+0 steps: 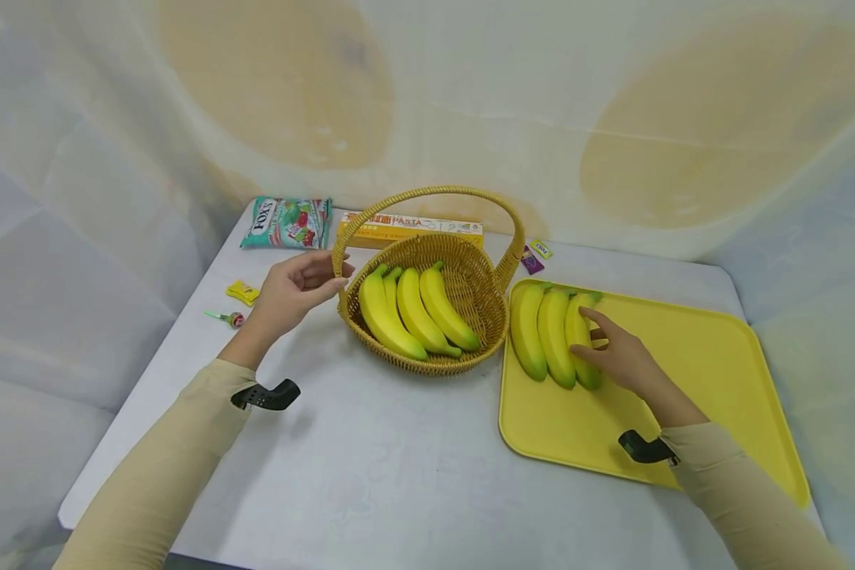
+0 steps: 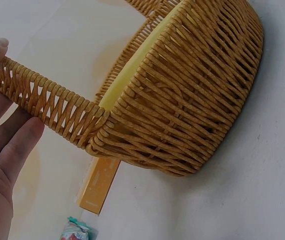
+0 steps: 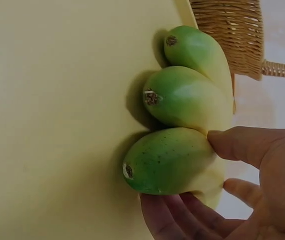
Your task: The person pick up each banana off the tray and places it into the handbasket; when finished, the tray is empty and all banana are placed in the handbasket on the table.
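While the left hand (image 1: 294,288) curled its fingers around the lower left end of the wicker basket's (image 1: 470,297) arched handle (image 1: 427,194), the right hand (image 1: 623,358) lay on the bunch of bananas on the tray (image 1: 552,336), thumb and fingers closing about the rightmost fruit. The right wrist view showed the thumb pressed on that banana's upper face and the fingers curled beneath it. By judgement, the step in hand was taking hold of this bunch, with the basket steadied; the next move would call for a firm grip under the bunch and a lift over the basket rim, leftward in the frame. The bunch lay at the left end of the yellow tray (image 1: 691,372), right of centre, its long axis running top to bottom of the frame, green stem end uppermost. A second bunch (image 1: 413,313) lay inside the basket, angled toward lower right. The grey table (image 1: 399,459) carried both.
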Demonstrator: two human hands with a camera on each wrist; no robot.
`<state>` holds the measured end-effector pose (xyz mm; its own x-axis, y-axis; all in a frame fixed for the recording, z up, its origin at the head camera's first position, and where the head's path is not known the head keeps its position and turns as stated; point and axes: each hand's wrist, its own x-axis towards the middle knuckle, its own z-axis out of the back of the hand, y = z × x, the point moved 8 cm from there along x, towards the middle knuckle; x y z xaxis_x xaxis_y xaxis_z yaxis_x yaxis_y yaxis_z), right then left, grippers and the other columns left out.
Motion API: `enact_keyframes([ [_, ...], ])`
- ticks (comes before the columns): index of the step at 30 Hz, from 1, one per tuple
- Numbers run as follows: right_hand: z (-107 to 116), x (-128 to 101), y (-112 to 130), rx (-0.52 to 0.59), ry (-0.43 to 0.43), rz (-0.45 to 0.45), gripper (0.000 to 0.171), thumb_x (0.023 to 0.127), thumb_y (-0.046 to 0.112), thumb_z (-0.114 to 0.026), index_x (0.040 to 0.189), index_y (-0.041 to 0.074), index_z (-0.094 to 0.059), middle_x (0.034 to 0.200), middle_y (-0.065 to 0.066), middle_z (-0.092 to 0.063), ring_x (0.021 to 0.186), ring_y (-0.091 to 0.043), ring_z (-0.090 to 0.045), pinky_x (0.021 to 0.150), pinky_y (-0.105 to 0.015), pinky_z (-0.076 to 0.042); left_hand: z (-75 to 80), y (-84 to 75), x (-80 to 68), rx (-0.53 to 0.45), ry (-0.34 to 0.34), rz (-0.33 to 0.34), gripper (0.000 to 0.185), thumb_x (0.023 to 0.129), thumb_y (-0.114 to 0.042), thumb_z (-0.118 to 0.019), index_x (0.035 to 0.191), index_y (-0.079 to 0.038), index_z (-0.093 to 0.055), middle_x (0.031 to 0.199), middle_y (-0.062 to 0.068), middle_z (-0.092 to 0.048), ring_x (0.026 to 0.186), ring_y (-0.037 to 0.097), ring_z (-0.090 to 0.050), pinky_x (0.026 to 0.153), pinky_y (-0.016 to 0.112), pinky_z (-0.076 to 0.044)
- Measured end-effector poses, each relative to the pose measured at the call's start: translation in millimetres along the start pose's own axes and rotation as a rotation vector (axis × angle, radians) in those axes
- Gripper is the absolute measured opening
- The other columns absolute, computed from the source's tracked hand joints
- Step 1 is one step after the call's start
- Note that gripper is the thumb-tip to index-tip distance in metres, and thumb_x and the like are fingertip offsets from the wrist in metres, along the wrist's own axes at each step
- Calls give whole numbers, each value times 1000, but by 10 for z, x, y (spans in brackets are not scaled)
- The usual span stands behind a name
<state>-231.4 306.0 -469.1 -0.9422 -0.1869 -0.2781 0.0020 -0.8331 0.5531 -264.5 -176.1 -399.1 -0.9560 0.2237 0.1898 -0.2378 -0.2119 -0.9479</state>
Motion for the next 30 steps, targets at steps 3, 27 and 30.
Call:
enact_keyframes([
  [3, -12, -5, 4, -15, -5, -4, 79, 101, 40, -63, 161, 8, -23, 136, -36, -54, 115, -51, -59, 84, -54, -55, 3, -5, 2, 5, -4, 3, 39, 96, -19, -73, 130, -2, -65, 119, 12, -72, 106, 16, -71, 92, 24, -57],
  [27, 259, -548, 722, 14, 59, 279, 64, 102, 31, -64, 159, 26, -35, 138, -13, -59, 113, -29, -62, 83, -42, -56, 2, -14, 1, 7, -3, -6, 39, 96, -20, -74, 131, -6, -66, 118, 10, -73, 107, 16, -70, 91, 24, -57],
  [30, 236, -599, 864, 49, 96, 345, 63, 101, 26, -66, 158, 27, -37, 141, -8, -57, 112, -25, -62, 85, -40, -57, 2, -7, 2, 4, -2, -6, 38, 96, -20, -74, 131, -8, -66, 117, 9, -73, 107, 16, -70, 92, 24, -57],
])
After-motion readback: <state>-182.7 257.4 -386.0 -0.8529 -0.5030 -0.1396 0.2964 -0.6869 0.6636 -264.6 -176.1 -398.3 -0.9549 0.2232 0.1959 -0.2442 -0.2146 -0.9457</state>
